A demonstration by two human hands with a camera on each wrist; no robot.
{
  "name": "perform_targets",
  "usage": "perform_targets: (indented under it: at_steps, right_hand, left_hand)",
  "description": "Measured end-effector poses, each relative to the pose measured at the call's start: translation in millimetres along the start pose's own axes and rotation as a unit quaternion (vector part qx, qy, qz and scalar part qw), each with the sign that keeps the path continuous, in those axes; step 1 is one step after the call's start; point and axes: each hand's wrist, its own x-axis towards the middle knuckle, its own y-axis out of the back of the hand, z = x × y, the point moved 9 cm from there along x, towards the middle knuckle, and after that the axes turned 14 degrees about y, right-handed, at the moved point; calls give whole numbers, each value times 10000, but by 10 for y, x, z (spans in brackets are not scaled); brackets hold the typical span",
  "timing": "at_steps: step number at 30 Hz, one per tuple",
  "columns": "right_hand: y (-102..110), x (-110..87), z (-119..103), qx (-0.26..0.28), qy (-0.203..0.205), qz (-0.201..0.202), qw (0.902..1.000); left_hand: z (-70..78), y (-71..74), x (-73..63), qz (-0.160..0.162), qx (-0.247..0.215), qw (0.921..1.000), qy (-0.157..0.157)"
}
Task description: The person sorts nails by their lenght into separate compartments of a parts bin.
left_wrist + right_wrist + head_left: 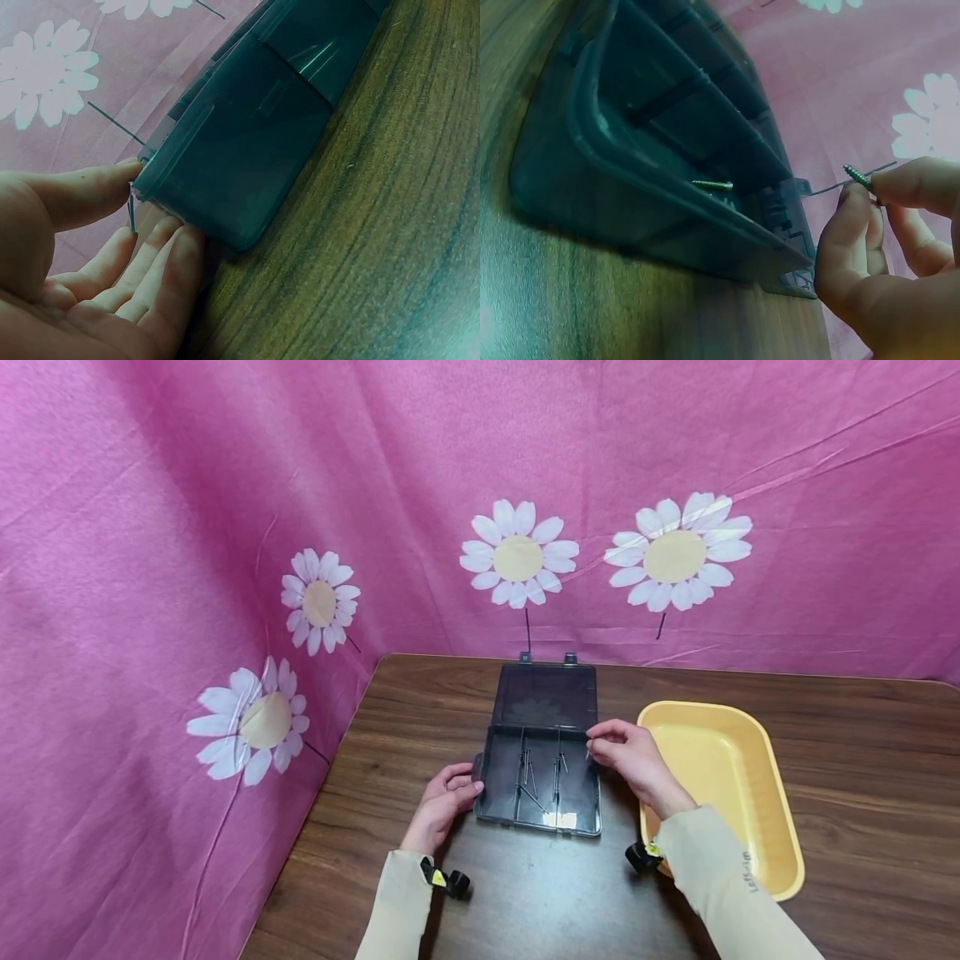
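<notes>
A dark, see-through plastic organizer box (501, 789) lies on the table with its lid (547, 693) folded back. Several screws (532, 768) are in its divided compartments; one screw (714, 184) shows close up in the right wrist view. My left hand (441, 802) grips the box's left side, with the thumb at the rim and fingers against the wall (225, 180). Between thumb and fingertips, my right hand (633, 760) pinches a single screw (857, 176) just above the box's right edge. The threaded end sticks out of the pinch; its head is hidden by the fingers.
To the right of the box stands a yellow plastic tray (780, 793), partly behind the right forearm. The wooden table (862, 777) meets a pink cloth (420, 443) with daisies at the back and left. Each wrist carries a small black camera (456, 883).
</notes>
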Motion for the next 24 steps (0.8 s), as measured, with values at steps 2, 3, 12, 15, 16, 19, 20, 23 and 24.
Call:
perform_targets:
  at_steps: [2, 3, 12, 15, 16, 19, 20, 23, 24]
  right_hand:
    - [-8, 5, 2, -246, 25, -8, 9997]
    - [-14, 7, 3, -327, 34, -11, 9995]
    - [-57, 24, -12, -706, 120, -38, 9974]
    - [-60, 31, -7, -930, 109, -66, 9956]
    - [-62, 33, -3, -1024, 106, -90, 9947]
    - [-63, 39, 9, -1294, 71, -133, 9915]
    - [-65, 40, 11, -1370, 64, -144, 9905]
    - [-74, 44, 7, -1568, 98, -192, 9874]
    - [-73, 42, 10, -1616, 78, -181, 9867]
  left_hand:
    - [1, -1, -1, 6, -2, 10000, -1]
    - [0, -1, -1, 3, -5, 10000, 4]
    - [0, -1, 6, -9, -57, 10000, -12]
    - [5, -6, 0, -22, -75, 10000, -10]
    - [6, -8, -5, -27, -70, 10000, -11]
    - [10, -11, -13, -24, -53, 10000, -19]
    - [10, -11, -12, -25, -56, 10000, -21]
    - [7, -11, -7, -12, -43, 10000, -20]
    - [4, -9, -4, -5, -54, 10000, -5]
